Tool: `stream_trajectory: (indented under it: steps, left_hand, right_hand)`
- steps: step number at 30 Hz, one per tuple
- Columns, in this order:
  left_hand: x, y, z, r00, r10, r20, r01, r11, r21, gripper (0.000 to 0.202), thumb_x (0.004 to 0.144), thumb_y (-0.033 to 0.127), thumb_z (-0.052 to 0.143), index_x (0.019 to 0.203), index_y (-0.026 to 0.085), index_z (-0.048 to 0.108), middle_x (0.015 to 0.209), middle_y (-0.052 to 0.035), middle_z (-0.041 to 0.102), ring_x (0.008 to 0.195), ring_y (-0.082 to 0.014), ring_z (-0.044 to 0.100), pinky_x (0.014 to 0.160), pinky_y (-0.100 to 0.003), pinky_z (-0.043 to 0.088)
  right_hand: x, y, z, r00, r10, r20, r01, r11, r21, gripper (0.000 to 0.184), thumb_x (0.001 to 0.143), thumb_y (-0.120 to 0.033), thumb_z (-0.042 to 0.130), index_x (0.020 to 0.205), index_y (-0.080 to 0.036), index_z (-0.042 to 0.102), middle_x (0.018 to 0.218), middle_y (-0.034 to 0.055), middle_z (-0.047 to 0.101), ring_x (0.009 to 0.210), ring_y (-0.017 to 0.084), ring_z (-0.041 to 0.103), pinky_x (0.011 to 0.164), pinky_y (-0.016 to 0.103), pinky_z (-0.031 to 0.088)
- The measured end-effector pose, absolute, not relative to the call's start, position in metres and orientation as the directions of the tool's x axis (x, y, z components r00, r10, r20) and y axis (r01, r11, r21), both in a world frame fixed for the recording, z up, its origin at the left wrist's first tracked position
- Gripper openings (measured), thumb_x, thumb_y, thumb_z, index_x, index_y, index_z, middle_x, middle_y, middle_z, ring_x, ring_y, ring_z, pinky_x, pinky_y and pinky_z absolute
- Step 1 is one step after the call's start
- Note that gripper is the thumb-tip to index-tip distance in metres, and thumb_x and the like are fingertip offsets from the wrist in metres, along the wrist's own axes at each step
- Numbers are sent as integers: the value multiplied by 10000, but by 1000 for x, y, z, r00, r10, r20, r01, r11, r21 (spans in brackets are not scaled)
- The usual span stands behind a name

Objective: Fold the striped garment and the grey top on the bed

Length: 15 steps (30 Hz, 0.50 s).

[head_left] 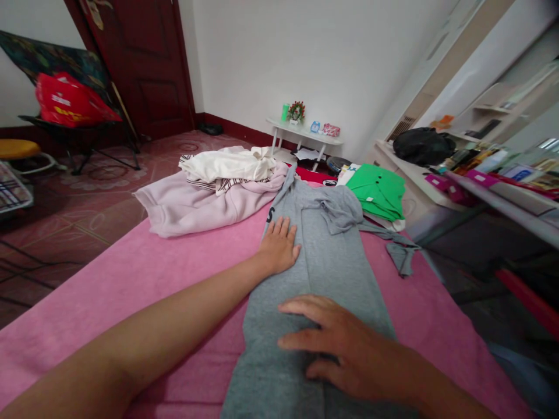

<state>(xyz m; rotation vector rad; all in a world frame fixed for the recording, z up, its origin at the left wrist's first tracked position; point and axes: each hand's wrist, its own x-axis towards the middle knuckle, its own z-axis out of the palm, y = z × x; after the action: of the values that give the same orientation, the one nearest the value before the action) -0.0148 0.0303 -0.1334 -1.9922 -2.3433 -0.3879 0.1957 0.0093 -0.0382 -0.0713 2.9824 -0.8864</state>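
Note:
A long grey garment (345,262) lies lengthwise over a pink cloth-covered surface (196,262), its folded collar end away from me and a tie-like strip off to the right. My left hand (280,245) rests flat on its left side, fingers stretched out, just below a black printed letter. Nearer to me, my right hand (336,340) is over the lower part of the garment with fingers spread and nothing in them. Whether the right hand touches the fabric I cannot tell.
Pale pink clothing (209,206) with a white garment (231,166) on top lies at the far left. A folded green garment (378,192) sits at the far right. Beyond stands a small white table (305,132). Cluttered shelving (502,180) runs along the right.

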Motion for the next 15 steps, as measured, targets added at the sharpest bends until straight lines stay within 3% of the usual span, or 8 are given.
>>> stream_trajectory:
  steps: [4,6,8,11,13,15]
  left_hand:
    - [-14,29,-133,-168,966,198,978,139,154,628,943,460,296,1450,90,310,1540,-179,221,1424,-327,161,1142,-485,112]
    - [-13,29,-132,-172,964,202,978,142,152,620,944,455,296,1445,93,323,1536,-182,231,1422,-328,171,1139,-485,124]
    - [-12,28,-132,-176,961,213,978,147,149,610,944,453,297,1440,102,339,1534,-174,242,1421,-324,178,1138,-482,133]
    - [-12,29,-131,-182,959,216,977,152,147,602,941,453,300,1435,113,352,1534,-163,251,1421,-316,186,1138,-479,141]
    - [-12,29,-131,-182,959,216,977,152,146,603,940,455,300,1435,115,353,1534,-160,251,1422,-313,186,1139,-478,142]
    - [-11,29,-130,-181,959,218,978,151,146,603,939,452,302,1435,113,353,1534,-162,252,1422,-315,185,1140,-478,141]
  right_hand:
    - [206,-12,-33,-997,-33,63,-63,824,-563,181,914,-292,565,1060,-308,672,1267,-5,619,1201,167,532,1103,364,308]
    - [209,-14,-31,-994,0,110,-63,824,-564,148,911,-299,572,1023,-311,668,1225,-20,645,1148,152,571,1091,336,324]
    - [211,-15,-38,-990,-42,136,-106,855,-508,209,900,-321,590,1104,-316,632,1278,-3,611,1150,163,567,1047,314,371]
    - [212,-21,-68,-976,-149,157,-197,911,-361,210,930,-349,536,1124,-304,601,1258,13,617,1094,165,579,921,277,439]
    - [211,-24,-95,-978,-151,144,-190,931,-311,167,943,-383,503,960,-271,625,1082,-6,680,929,139,610,798,238,454]
    - [211,-25,-118,-983,-161,90,-181,935,-304,241,938,-405,502,799,-233,596,846,-26,683,731,116,584,648,212,432]
